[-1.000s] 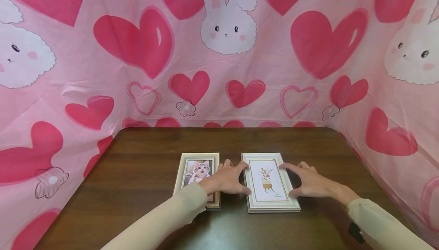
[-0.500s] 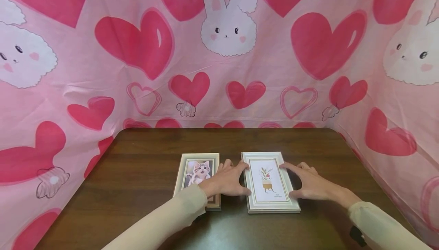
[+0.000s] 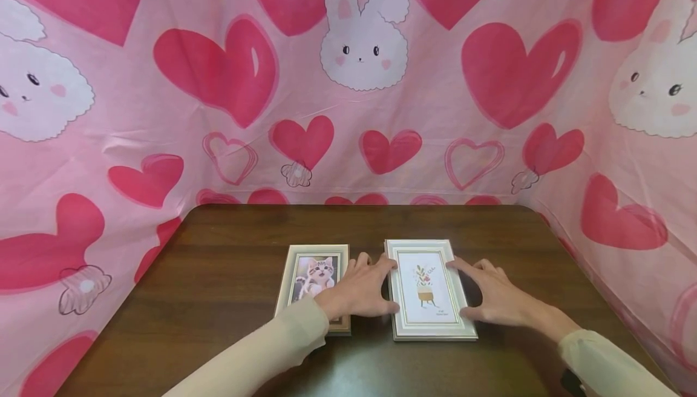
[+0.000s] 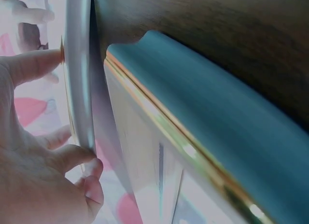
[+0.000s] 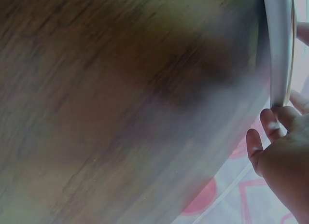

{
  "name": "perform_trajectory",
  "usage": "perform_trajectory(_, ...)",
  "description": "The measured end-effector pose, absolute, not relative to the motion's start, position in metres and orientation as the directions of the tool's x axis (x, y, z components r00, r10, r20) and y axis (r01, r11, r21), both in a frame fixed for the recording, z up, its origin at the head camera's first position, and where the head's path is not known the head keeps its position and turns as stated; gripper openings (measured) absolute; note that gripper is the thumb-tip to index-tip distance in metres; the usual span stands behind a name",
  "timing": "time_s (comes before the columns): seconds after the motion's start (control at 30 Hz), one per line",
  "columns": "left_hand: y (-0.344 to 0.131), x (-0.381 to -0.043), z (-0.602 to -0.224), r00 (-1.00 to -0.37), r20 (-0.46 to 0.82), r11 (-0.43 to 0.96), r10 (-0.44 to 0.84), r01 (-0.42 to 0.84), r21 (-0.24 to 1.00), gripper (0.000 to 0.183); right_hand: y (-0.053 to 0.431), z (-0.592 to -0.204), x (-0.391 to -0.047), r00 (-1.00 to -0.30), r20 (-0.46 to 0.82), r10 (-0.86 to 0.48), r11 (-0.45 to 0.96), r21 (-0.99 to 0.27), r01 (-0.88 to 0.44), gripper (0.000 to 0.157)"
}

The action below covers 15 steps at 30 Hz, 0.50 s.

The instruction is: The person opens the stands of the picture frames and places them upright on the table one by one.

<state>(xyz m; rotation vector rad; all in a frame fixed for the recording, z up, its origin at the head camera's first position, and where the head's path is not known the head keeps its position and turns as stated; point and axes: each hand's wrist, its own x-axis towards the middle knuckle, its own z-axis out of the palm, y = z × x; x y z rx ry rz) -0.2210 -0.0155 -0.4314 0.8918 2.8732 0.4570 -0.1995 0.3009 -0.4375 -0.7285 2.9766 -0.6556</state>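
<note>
A white picture frame (image 3: 427, 331) with a drawing of a potted plant lies face up between both hands in the head view. My left hand (image 3: 366, 288) grips its left side, thumb near the lower corner and fingers near the upper one. The right hand (image 3: 502, 295) holds the opposite side the same way. In the left wrist view the thumb of the left hand (image 4: 43, 137) touches the frame's edge (image 4: 79, 79). The right wrist view has the right hand (image 5: 285, 151) at the frame's rim (image 5: 280, 50). Part of the underside is hidden.
Left of the white frame lies a cream picture frame (image 3: 287, 276) with a kitten photo, partly covered by the left forearm. Both rest over a dark wooden table (image 3: 218, 276). Pink cloth (image 3: 348, 106) with hearts and rabbits hangs around the table's back and sides.
The white frame's far edge has risen slightly in the head view and the frame looks a little larger, with both hands staying on its sides. The kitten frame stays put.
</note>
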Motion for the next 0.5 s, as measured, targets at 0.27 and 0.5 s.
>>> perform_trajectory(0.27,-0.0151,-0.2187,-0.4313,-0.822,0.019,0.781,0.569,0.548,0.299,0.080,0.2999,-0.4381,-0.1949,-0.891,0.125,-0.436,0.807,-0.383,-0.449,0.095)
perform_trajectory(0.5,-0.0147,-0.2161,-0.4296,-0.816,0.040,0.780,0.577,0.565,0.270,0.080,0.3007,-0.4400,-0.1931,-0.885,0.162,-0.437,0.805,-0.370,-0.464,0.094)
